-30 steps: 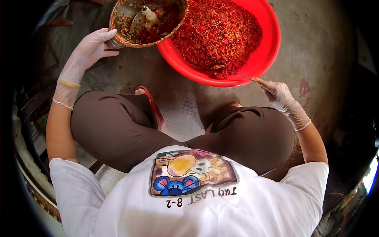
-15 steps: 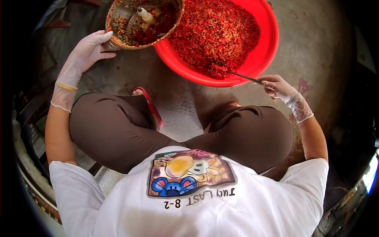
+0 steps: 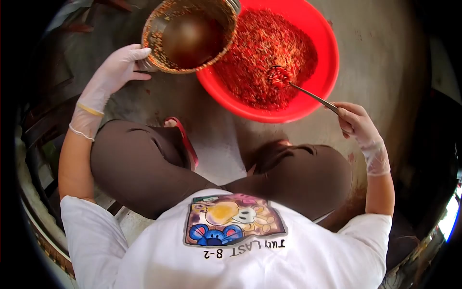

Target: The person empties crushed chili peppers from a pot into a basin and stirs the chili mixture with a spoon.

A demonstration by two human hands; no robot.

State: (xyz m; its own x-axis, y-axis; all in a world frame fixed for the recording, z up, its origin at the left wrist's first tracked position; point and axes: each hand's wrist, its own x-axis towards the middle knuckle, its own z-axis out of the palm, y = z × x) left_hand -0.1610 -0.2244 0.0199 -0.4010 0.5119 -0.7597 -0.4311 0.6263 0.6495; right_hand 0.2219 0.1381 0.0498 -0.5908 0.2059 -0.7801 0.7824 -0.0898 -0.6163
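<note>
At the upper left, my gloved left hand (image 3: 118, 70) grips the side handle of a food-processor bowl (image 3: 185, 71), thumb by the rim. Seeds and red bits cling to the bowl's wall, and its middle is a brownish blur that hides the blade. My right hand (image 3: 358, 123), also gloved, is closed around the handle of a metal spoon (image 3: 315, 98). Red chopped mash fills the spoon's head, which is over the heap of chopped chili (image 3: 255, 43). That heap lies in a wide red basin (image 3: 269, 116), partly overlapped by the processor bowl.
Both my knees (image 3: 308, 176) are bent wide below the basin. A red slipper (image 3: 187, 142) shows on one foot. Bare concrete floor (image 3: 380, 58) surrounds the basin, with dark furniture parts (image 3: 43, 130) along the left edge.
The spoon has risen from the basin's near edge toward the middle of the heap, loaded with mash. The white blade hub, visible before, is now a blur. The bowl sits slightly further right.
</note>
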